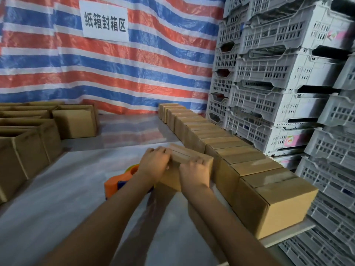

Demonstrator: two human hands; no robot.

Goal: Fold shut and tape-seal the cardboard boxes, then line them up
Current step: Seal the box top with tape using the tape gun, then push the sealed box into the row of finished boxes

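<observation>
A small cardboard box (189, 155) stands mid-table with its top flaps folded down. My left hand (154, 164) grips its near left end and my right hand (195, 172) presses on its near right corner. An orange tape dispenser (120, 179) lies on the table just left of the box, partly hidden by my left forearm. A long row of closed boxes (230, 150) runs along the right side from the far wall toward me, right beside the held box.
Several open boxes (28, 135) with raised flaps crowd the left of the table. Grey plastic crates (288, 83) are stacked high on the right. A striped tarp with a white sign (104, 21) hangs behind. The table (67, 208) has a clear plastic cover.
</observation>
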